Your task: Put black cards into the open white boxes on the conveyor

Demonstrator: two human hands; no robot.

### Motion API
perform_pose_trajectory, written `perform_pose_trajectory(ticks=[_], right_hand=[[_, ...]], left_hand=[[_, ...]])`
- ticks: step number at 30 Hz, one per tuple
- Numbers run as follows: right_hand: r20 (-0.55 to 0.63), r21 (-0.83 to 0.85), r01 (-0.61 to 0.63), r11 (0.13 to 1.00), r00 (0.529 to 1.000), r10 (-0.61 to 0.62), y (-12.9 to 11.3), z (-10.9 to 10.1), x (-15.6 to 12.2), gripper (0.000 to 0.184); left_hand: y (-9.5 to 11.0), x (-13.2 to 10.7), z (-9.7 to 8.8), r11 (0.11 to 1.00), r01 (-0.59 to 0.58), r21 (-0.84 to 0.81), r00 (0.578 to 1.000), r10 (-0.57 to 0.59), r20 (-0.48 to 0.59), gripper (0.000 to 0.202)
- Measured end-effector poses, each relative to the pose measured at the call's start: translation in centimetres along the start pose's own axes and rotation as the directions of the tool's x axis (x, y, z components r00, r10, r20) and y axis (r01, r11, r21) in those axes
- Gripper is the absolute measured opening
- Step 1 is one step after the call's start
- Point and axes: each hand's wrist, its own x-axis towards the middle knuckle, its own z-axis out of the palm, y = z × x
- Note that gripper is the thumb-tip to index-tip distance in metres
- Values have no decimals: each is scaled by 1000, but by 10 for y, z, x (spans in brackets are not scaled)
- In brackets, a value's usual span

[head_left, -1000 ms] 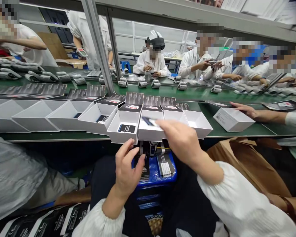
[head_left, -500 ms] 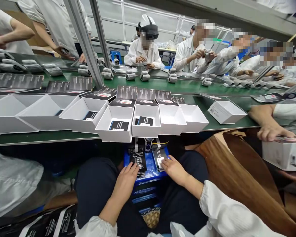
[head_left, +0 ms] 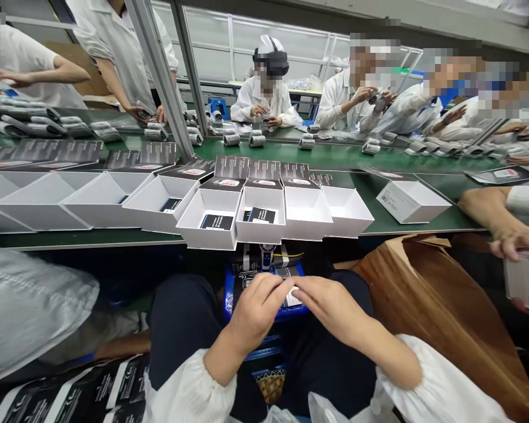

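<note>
Our left hand (head_left: 258, 308) and right hand (head_left: 330, 305) meet over the blue tray (head_left: 229, 291) on our lap, fingertips closed together on a small black-and-white leaflet (head_left: 292, 299). Both grips pinch that leaflet between thumb and fingers, and most of it is hidden under them. More black leaflets (head_left: 247, 282) lie in the tray just beyond our knuckles, and a small device (head_left: 267, 257) stands at the tray's far end, under the near edge of the bench (head_left: 92, 239).

On the bench, along that near edge, runs a row of open white boxes (head_left: 306, 211) with black lids folded back. The box (head_left: 211, 220) straight ahead holds a black card flat on its floor, and the one beside it (head_left: 261, 217) holds another. A closed white box (head_left: 412, 202) sits apart toward the right end.

A co-worker's hand (head_left: 514, 241) at the right edge grips a white carton (head_left: 524, 282). A brown paper bag (head_left: 432, 294) stands by our right knee. Across the bench, people in white coats handle small grey devices (head_left: 255, 140).
</note>
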Motion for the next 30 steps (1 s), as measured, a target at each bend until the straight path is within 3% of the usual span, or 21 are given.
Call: perform_pose_trajectory(ticks=[3, 5, 6, 8, 10, 12, 15, 17, 18, 21, 24, 27, 30], right_hand=[[-236, -145, 182, 973, 948, -213, -19, -44, 21, 31], [-391, -296, 139, 945, 885, -252, -7, -63, 45, 32], [-426, -360, 92, 928, 869, -252, 3, -69, 57, 31], [-412, -471, 1, 882, 884, -221, 28, -71, 73, 28], [-329, -542, -22, 840, 925, -188, 46, -60, 73, 25], [-243, -541, 25, 841, 952, -185, 56, -35, 56, 21], [38, -454, 128, 882, 991, -125, 61, 21, 14, 12], [266, -436, 140, 889, 964, -21, 64, 58, -9, 21], [338, -442, 138, 886, 941, 22, 67, 74, -17, 26], [411, -436, 138, 889, 909, 61, 73, 102, -25, 23], [436, -400, 76, 913, 892, 117, 75, 104, -18, 21], [450, -387, 18, 922, 877, 172, 75, 97, -8, 17], [446, -354, -12, 935, 877, 180, 72, 84, -4, 15]], left_hand=[[11, 35, -7, 999, -46, -25, 973, 39, -227, 51], [7, 38, -11, 999, -41, 2, 957, 39, -289, 54], [1, 32, -11, 1000, -18, 16, 967, 22, -255, 53], [-17, 5, -8, 996, 58, 63, 996, -54, -66, 48], [-37, -35, 0, 975, 166, 151, 966, -191, 174, 49], [-53, -76, 11, 927, 267, 264, 866, -351, 357, 62], [-63, -117, 22, 843, 363, 396, 645, -534, 546, 76], [-66, -128, 25, 823, 369, 431, 539, -567, 623, 77], [-67, -130, 26, 827, 358, 434, 518, -563, 644, 76], [-71, -131, 25, 850, 316, 421, 546, -526, 652, 71], [-72, -132, 23, 866, 302, 397, 609, -496, 618, 64], [-67, -129, 20, 871, 305, 386, 701, -480, 527, 58], [-56, -112, 10, 908, 262, 327, 827, -386, 408, 51]])
